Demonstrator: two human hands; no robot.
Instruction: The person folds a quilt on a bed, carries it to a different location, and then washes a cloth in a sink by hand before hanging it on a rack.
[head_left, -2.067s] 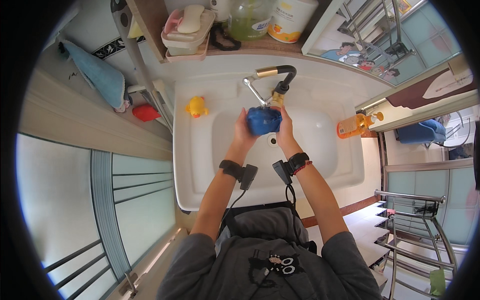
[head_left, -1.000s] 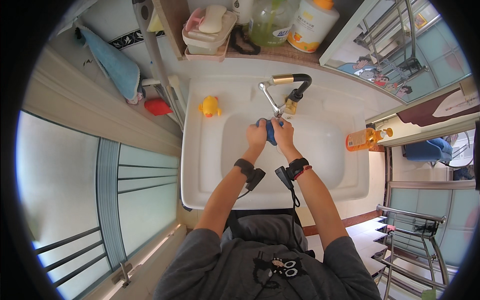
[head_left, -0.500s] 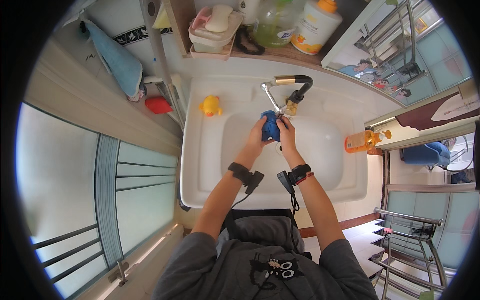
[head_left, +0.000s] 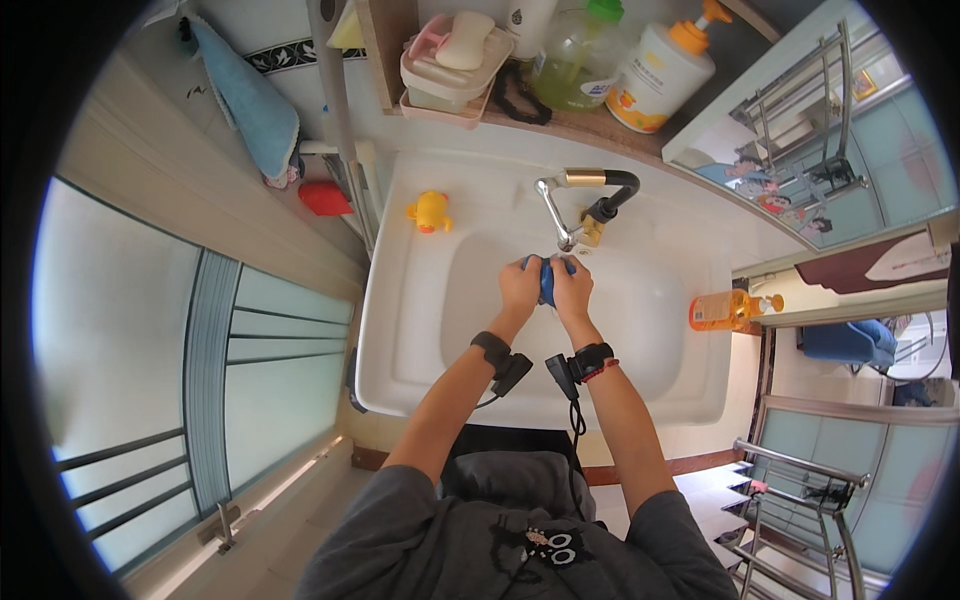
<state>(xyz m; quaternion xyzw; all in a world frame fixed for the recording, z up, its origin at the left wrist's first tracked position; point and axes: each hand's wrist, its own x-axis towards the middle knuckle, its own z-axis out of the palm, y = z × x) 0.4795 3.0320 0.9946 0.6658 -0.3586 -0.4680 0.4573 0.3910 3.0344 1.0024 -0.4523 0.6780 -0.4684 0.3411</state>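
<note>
A bunched-up blue cloth (head_left: 546, 284) is squeezed between my two hands above the basin of the white sink (head_left: 400, 300). Round its left side the fingers of my left hand (head_left: 517, 290) are closed. My right hand (head_left: 573, 291) grips it from the other side, and much of the cloth is hidden by both hands. Just beyond them, the spout end of the faucet (head_left: 562, 225) points down, apart from the cloth. Whether water runs from it, I cannot tell.
A yellow rubber duck (head_left: 431, 212) sits on the sink's far left ledge. An orange pump bottle (head_left: 722, 310) lies across the right rim. Behind the sink, a wooden shelf (head_left: 620, 128) holds a soap box (head_left: 450, 75), a green bottle (head_left: 575, 65) and a white pump bottle (head_left: 660, 75).
My hands have drawn back from under the faucet toward me, with the cloth squeezed smaller between them. The whole view has shifted slightly.
</note>
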